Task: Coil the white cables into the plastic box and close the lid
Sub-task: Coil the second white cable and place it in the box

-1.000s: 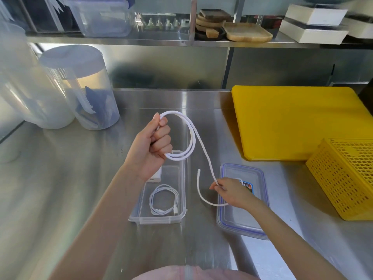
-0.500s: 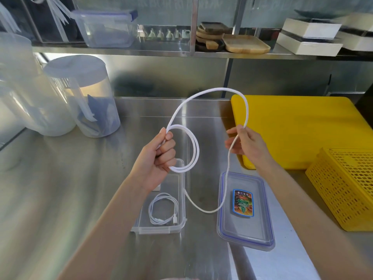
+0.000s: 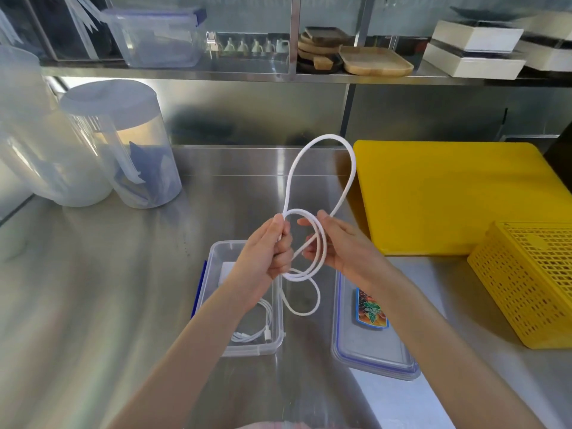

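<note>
My left hand [image 3: 268,249] grips a thick white cable [image 3: 322,174] wound into loops above the steel counter. My right hand [image 3: 340,246] holds the same cable just to the right, with a tall loop standing above both hands and a loose tail hanging below. Under my left forearm sits the clear plastic box [image 3: 216,258], open, with a thinner coiled white cable [image 3: 257,332] and a white charger block [image 3: 226,270] inside. The box's lid [image 3: 371,351], clear with a blue seal and a coloured sticker, lies flat on the counter to the right of the box.
A yellow cutting board [image 3: 448,196] lies at the back right and a yellow perforated basket [image 3: 526,283] stands at the right edge. Two clear lidded canisters [image 3: 123,144] stand at the left. A shelf above holds a clear container, wooden trays and white boxes.
My right hand lifted from the lid, carried the cable up in a big arc, then came in close to my left hand, adding a loop to the coil.
</note>
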`<control>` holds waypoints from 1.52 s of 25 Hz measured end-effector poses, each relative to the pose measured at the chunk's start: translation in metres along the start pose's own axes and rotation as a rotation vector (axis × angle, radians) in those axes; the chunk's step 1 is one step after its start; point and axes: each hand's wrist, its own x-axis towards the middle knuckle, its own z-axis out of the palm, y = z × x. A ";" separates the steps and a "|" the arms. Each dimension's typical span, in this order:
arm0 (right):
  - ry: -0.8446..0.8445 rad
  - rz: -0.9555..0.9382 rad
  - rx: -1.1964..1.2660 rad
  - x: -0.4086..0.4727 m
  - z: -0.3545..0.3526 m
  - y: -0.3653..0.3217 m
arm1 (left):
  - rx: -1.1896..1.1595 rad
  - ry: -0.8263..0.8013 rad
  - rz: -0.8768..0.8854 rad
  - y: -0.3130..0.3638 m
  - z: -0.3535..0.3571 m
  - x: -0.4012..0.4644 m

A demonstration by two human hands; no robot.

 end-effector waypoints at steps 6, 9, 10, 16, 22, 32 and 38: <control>-0.188 0.257 0.363 -0.008 -0.001 0.000 | 0.416 0.180 0.118 -0.012 0.002 0.004; -0.211 0.168 0.198 -0.012 0.002 0.006 | 0.373 0.189 0.098 -0.009 0.000 0.005; -0.179 0.096 0.053 -0.013 0.004 0.009 | 0.355 0.189 0.094 -0.008 -0.001 0.005; 0.089 -0.135 -0.345 -0.014 0.000 0.024 | 0.297 0.154 0.143 -0.002 -0.003 0.001; 0.084 -0.076 -0.187 -0.024 -0.013 0.029 | 0.233 0.154 0.107 0.003 -0.012 0.001; -0.064 -0.034 0.477 -0.024 -0.043 0.015 | 0.133 0.230 0.093 0.014 -0.028 0.015; 0.069 -0.096 0.601 -0.027 -0.071 0.007 | -0.085 0.430 0.079 0.027 -0.071 0.019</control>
